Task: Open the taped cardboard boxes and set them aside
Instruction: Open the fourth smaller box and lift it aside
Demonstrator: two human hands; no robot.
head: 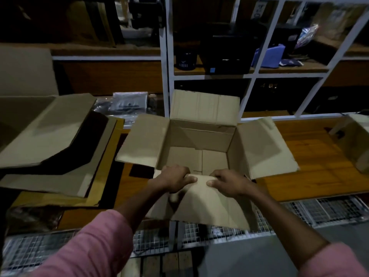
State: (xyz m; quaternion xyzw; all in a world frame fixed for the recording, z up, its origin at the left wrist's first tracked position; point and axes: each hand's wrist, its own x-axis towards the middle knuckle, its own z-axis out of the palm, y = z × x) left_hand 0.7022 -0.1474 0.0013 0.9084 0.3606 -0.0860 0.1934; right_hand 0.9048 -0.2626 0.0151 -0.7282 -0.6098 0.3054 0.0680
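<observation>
A brown cardboard box (199, 140) stands open on the wooden table (315, 156), its inside empty. The far flap stands upright and the left and right flaps are spread outward. The near flap (209, 204) hangs down toward me over the table's front edge. My left hand (173, 179) and my right hand (229, 183) both grip the box's near rim where that flap folds, fingers curled into the box and thumbs on the flap, close together.
Large opened cardboard boxes (46, 132) lie stacked at the left. Another open box (357, 140) sits at the right edge. White-framed shelves (165, 72) with dark items stand behind the table. Wire mesh racks (319, 210) run below the front edge.
</observation>
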